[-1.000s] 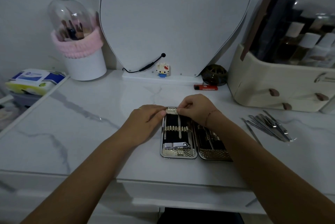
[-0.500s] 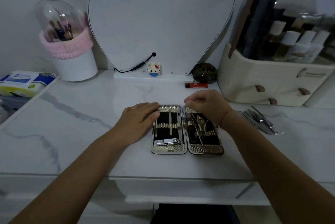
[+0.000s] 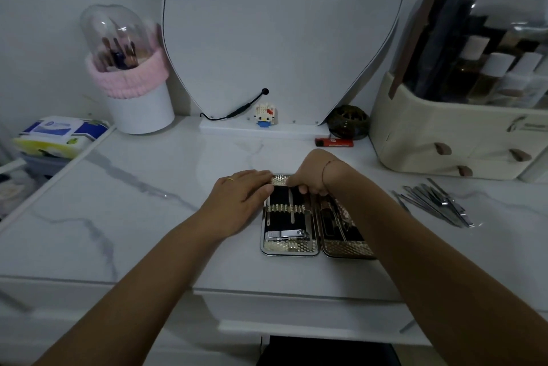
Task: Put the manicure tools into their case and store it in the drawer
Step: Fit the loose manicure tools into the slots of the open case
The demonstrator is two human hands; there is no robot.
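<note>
Head view: left hand (image 3: 237,202) lies flat on the left rim of the open case (image 3: 289,251), right hand (image 3: 311,176) pinches a slim tool (image 3: 291,208) seated lengthwise inside; loose manicure tools (image 3: 439,202) lie well off to its right

White marble-look table (image 3: 148,217), grey veins. Open case (image 3: 289,248) lies flat near front edge, centre. Left hand (image 3: 237,199) flat on table, touching case's left side. Heap of loose tools (image 3: 436,205) right of case, apart from it. Red lighter (image 3: 334,142) behind case; dark round bowl (image 3: 348,125) just beyond lighter. Cream organizer box (image 3: 444,140) behind and right of case. Mirror base (image 3: 264,131) behind case, small toy figure (image 3: 264,115) on it. White cup (image 3: 142,112) with pink band far behind and left of case.
</note>
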